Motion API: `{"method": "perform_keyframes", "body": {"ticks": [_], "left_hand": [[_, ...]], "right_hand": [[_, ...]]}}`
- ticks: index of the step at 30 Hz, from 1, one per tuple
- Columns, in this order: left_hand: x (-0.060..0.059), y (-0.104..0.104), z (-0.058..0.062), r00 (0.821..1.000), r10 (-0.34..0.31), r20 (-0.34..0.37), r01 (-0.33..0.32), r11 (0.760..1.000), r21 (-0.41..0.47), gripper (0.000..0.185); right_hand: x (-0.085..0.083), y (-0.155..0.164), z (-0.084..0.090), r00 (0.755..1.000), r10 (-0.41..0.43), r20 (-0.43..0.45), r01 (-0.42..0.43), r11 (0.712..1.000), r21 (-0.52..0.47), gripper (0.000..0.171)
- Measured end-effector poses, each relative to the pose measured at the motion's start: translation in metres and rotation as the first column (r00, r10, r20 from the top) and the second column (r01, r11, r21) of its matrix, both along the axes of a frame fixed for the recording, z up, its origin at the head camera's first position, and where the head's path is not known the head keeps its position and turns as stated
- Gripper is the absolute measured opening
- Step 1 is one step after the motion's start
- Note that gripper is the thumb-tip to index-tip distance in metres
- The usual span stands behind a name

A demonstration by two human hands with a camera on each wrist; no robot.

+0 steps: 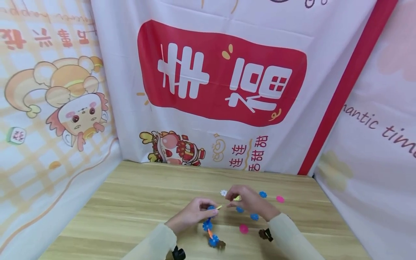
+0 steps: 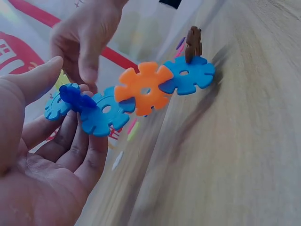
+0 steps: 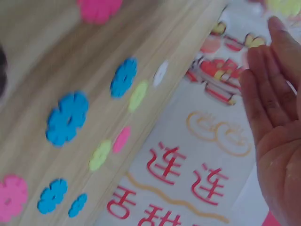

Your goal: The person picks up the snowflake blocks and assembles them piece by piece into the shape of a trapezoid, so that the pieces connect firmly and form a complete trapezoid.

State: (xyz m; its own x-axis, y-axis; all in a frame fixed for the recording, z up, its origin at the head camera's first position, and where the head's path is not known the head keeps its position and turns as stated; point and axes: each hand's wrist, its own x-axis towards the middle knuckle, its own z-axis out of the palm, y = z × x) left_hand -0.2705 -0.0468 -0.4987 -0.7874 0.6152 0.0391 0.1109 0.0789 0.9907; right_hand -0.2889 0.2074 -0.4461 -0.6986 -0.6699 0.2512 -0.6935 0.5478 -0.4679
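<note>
Head view: the left hand (image 1: 191,216) pinches the far end of a chain of snowflake discs (image 1: 209,229) that trails toward the near edge of the wooden table (image 1: 130,202); the right hand (image 1: 250,202), just right of it, pinches a yellow disc (image 1: 238,198). Loose blue, pink and white discs lie scattered to the right. Left wrist view: the chain (image 2: 136,94) consists of flat, notched, flower-shaped plastic pieces, blue, orange, blue, with a brown disc (image 2: 193,44) slotted upright at its tip; the left hand's fingers (image 2: 70,146) cradle the blue end from below, thumb above, while the right hand (image 2: 87,37) hovers close behind. Right wrist view: the palm (image 3: 277,127) appears with fingers nearly straight; its fingertips are out of frame, so the grip cannot be confirmed here. Smooth matte discs (image 3: 68,117) lie on pale wood grain. Risk: the friction-fit slots are shallow, so a skewed push could probably pop a joint or drop the unsupported chain end.
</note>
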Motion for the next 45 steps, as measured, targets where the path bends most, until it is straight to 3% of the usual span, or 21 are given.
{"method": "perform_keyframes", "body": {"ticks": [7,13,18,23,30,39,45], "left_hand": [[0.004,-0.002,0.003,0.999,0.045,0.005,-0.045,0.999,-0.01,0.036],[0.007,0.001,0.005,0.999,0.04,0.027,-0.04,0.999,-0.012,0.036],[0.007,0.002,0.009,1.0,0.021,0.021,-0.021,1.0,0.013,0.037],[0.009,0.002,0.014,0.999,0.021,0.026,-0.022,1.0,0.023,0.038],[0.007,0.0,0.016,0.999,0.042,0.027,-0.042,0.999,0.005,0.036],[0.006,-0.003,0.015,0.998,0.054,0.012,-0.054,0.999,0.001,0.033],[0.007,-0.002,0.015,0.998,0.062,0.025,-0.062,0.998,0.006,0.033]], "right_hand": [[-0.036,0.002,-0.016,0.99,-0.137,0.04,0.131,0.984,0.124,0.023],[-0.054,-0.001,-0.036,0.951,-0.303,0.06,0.29,0.944,0.159,0.027],[-0.061,-0.002,-0.041,0.945,-0.326,0.038,0.313,0.93,0.194,0.021],[-0.065,0.002,-0.041,0.934,-0.346,0.089,0.326,0.927,0.185,0.014],[-0.056,0.008,-0.029,0.935,-0.293,0.198,0.28,0.955,0.093,0.011],[-0.03,0.009,-0.005,0.969,-0.216,0.122,0.215,0.976,0.02,0.01],[-0.006,0.007,0.011,0.98,-0.136,0.142,0.146,0.988,-0.058,0.007]]}}
